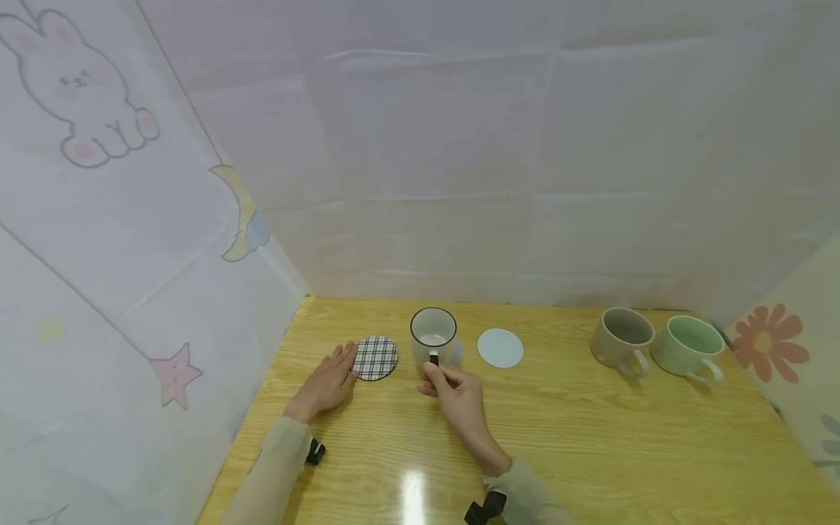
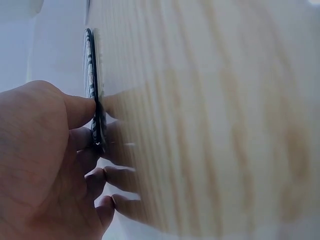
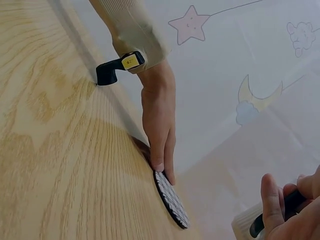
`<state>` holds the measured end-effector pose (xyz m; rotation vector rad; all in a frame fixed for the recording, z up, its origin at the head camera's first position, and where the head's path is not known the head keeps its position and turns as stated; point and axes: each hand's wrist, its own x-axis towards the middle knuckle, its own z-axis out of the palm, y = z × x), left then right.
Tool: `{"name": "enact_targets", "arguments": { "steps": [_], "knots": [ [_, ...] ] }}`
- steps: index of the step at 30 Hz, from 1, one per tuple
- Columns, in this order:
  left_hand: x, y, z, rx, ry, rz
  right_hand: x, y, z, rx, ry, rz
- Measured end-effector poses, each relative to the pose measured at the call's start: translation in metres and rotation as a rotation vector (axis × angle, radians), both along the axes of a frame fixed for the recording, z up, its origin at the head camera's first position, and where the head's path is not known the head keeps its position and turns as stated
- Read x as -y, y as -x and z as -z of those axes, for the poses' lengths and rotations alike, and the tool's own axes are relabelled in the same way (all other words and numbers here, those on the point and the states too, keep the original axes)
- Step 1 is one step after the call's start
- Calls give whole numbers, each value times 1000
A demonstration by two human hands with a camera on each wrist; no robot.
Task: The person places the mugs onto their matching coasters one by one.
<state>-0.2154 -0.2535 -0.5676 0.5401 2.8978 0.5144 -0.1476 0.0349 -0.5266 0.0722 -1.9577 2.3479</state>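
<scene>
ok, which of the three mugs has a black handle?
The white mug with the dark rim, its handle pinched by the right hand. The brown mug and the green mug have pale handles instead.

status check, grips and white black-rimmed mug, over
Right grip holding white black-rimmed mug by handle. Left grip touching round, black-and-white checked coaster. Nothing seen between mug and coaster.

Counted three mugs (image 1: pixel 423 351) (image 1: pixel 612 346) (image 1: pixel 679 355), at least two round coasters (image 1: pixel 375 358) (image 1: pixel 500 348), two bare hands (image 1: pixel 328 383) (image 1: pixel 462 405), two sleeves (image 1: pixel 265 467) (image 1: pixel 530 497), two black wrist-worn devices (image 1: pixel 316 451) (image 1: pixel 487 507), and one wooden table (image 1: pixel 590 445).
</scene>
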Motion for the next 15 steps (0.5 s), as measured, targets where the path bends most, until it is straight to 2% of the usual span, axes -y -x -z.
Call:
{"name": "enact_targets", "arguments": {
  "steps": [6,10,15],
  "knots": [
    [4,-2,0,-1,7,-10,10,2,-4,-5,9,-22],
    [3,0,0,-24,-8,9,14,4,-4,-11,20,-13],
    [1,1,0,-14,-2,19,17,3,-4,-38,38,-15]
  ]
}}
